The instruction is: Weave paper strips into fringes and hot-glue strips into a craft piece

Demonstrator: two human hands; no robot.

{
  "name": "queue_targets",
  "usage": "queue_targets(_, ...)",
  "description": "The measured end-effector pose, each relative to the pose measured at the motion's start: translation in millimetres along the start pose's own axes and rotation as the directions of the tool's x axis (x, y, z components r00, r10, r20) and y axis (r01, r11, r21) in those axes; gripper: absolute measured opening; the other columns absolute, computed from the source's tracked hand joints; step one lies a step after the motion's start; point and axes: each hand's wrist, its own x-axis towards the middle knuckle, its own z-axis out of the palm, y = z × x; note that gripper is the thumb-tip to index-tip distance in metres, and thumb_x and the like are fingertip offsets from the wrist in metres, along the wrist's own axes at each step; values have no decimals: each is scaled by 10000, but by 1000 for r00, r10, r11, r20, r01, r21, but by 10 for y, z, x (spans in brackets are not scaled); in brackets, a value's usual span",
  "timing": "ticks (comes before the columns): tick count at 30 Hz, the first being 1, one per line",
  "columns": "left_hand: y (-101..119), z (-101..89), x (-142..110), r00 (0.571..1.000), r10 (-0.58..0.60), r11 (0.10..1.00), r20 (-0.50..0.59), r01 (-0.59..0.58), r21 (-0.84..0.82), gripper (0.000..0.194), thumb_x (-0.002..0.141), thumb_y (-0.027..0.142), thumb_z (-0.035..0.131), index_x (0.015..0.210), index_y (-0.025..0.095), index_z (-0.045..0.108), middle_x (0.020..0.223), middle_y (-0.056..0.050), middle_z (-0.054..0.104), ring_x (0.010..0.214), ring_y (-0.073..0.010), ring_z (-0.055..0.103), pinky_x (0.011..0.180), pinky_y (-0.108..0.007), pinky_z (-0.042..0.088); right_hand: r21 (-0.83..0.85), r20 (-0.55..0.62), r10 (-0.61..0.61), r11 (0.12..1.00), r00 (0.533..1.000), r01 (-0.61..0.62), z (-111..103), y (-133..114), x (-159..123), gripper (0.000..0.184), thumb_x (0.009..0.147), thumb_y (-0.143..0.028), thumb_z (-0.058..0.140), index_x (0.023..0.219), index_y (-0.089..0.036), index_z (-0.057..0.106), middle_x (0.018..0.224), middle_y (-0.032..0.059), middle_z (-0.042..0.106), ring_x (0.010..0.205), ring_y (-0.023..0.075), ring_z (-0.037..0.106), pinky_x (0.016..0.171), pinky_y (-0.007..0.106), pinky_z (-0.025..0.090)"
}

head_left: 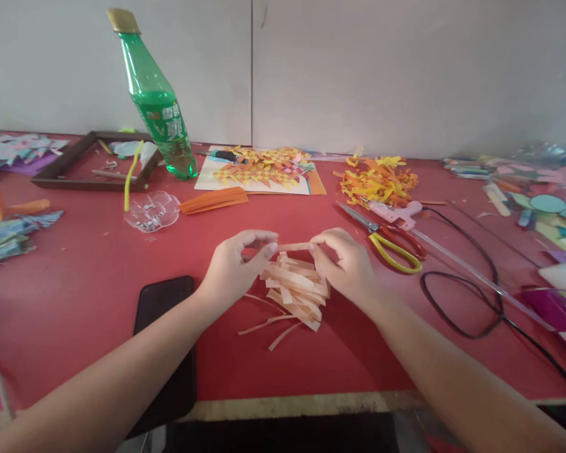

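Above the red counter (358,371), the left hand (236,267) and right hand (344,261) are pinching a narrow peach paper strip (294,246) by its ends, apparently for straightness, fingers nearly together; loose peach strips (295,286) are lying handily close.

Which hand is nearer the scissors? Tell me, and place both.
Right. The right hand is just left of the scissors, on their near side; the left hand is farther left, beyond the right one.
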Motion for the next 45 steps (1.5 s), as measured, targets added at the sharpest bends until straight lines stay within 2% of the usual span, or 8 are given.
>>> queue_targets(5,-2,9,28,993,36,994,-116,-47,-100,240,913,381,580,1007,200,706,1085,-73,731,975,-193,671,811,-285,524,-268,139,4,963,990,34,-217,43,-72,321,941,-367,501,1121,-152,658,1202,182,668,1137,344,612,976,550,470)
queue_targets(10,-11,17,41,986,-56,961,-156,11,-277,224,903,386,570,938,202,692,1018,-48,721,901,-166,647,777,-271,514,-325,244,-218,900,945,292,-203,-470,-495,851,812,-744,527,1474,-218,443,1551,234,365,1410,504,311,1041,740,305)
queue_targets(13,8,12,33,985,-65,945,-162,9,-326,214,881,390,591,912,201,687,1011,-40,715,897,-159,642,774,-262,509,-266,339,-348,855,874,444,6,-711,-660,678,851,-691,520,1441,-359,485,1595,142,334,1436,512,254,1050,792,196)
queue_targets(15,17,7,31,985,-63,942,-163,5,-335,209,876,386,594,895,199,685,1007,-38,715,897,-157,641,782,-264,507,-312,304,-344,845,888,434,147,-725,-649,589,892,-635,505,1419,-371,514,1590,116,359,1433,513,255,1043,798,185)
queue_targets(30,1,34,44,989,-31,941,-141,-19,-338,194,903,368,574,875,206,678,992,-37,708,819,-137,619,730,-245,501,-470,270,-256,806,928,359,328,254,577,459,954,-482,495,1300,-218,640,1367,107,632,1217,330,570,1065,489,350)
queue_targets(40,279,-20,-112,996,93,991,-18,-94,-94,192,920,337,564,1051,203,608,1124,-82,673,1020,-190,635,865,-309,519,-474,173,-348,791,921,387,143,421,749,621,893,-631,525,1307,-184,643,1402,137,585,1357,386,419,1134,539,281)
queue_targets(43,390,-171,-10,993,94,985,70,-103,137,310,890,402,593,1130,205,589,1218,-111,653,1109,-255,634,893,-375,534,-429,124,-396,805,910,409,72,222,535,554,922,-560,523,1286,-159,643,1397,166,579,1368,352,434,1155,519,286)
queue_targets(45,367,-324,181,980,174,882,99,-200,426,404,854,390,635,1203,195,577,1267,-122,645,1192,-303,595,1002,-441,476,-368,150,-440,806,885,463,58,75,342,476,927,-471,553,1279,-162,640,1407,160,572,1374,340,434,1149,509,317)
